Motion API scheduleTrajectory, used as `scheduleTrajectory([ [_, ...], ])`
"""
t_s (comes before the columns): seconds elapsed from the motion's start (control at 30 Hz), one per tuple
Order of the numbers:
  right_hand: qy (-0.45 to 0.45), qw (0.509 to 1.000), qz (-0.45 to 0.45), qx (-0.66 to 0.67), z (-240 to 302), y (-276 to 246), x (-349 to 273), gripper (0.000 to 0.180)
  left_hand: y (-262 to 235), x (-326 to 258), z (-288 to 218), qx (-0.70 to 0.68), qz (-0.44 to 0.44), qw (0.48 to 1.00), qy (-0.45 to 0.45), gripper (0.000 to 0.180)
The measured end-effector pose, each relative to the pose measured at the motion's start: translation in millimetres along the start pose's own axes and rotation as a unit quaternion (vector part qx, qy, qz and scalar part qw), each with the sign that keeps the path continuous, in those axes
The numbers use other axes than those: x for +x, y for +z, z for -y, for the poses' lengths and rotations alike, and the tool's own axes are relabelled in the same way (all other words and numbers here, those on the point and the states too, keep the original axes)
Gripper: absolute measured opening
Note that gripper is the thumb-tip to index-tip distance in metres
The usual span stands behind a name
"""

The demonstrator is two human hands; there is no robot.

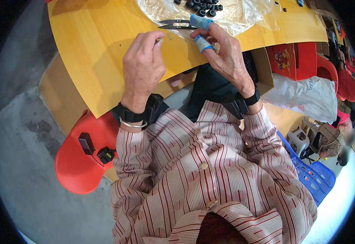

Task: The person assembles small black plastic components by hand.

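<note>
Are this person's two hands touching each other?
Apart. The head view shows a plain gap, with yellow tabletop visible between the left hand and the right hand.

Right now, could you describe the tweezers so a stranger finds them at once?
On the yellow table, find the clear plastic. Over its near edge, the right hand holds the tweezers. Their two slim dark prongs reach left, unlike the short, rounded black parts beyond.

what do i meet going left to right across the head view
Red plastic seat → bare left hand → slim black pointed tweezers → blue-wrapped right hand → crumpled whitish plastic bag
</note>
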State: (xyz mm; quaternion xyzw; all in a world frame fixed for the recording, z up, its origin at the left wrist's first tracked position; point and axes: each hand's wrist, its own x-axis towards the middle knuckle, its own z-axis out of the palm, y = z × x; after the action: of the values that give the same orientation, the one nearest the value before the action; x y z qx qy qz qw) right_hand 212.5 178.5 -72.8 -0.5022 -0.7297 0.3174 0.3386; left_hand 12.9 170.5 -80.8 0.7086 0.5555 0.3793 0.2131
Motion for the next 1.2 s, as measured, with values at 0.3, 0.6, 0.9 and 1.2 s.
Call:
scheduleTrajectory([
  [0.3,0.042,0.999,0.001,0.034,-2,3,-8,0.019,-6,21,7,0.086,0.145,0.976,0.134,0.029],
  [0.6,0.026,0.999,0.044,-0.016,6,1,-1,0.030,-1,19,9,0.082,0.149,0.981,0.097,0.018],
  [0.9,-0.078,0.990,0.053,0.102,27,4,15,0.031,-23,5,0,-0.451,0.194,0.826,-0.278,0.012],
  [1.2,-0.160,0.961,0.023,-0.225,3,-17,32,0.037,-34,-4,5,-0.444,0.166,0.828,-0.298,0.013],
])
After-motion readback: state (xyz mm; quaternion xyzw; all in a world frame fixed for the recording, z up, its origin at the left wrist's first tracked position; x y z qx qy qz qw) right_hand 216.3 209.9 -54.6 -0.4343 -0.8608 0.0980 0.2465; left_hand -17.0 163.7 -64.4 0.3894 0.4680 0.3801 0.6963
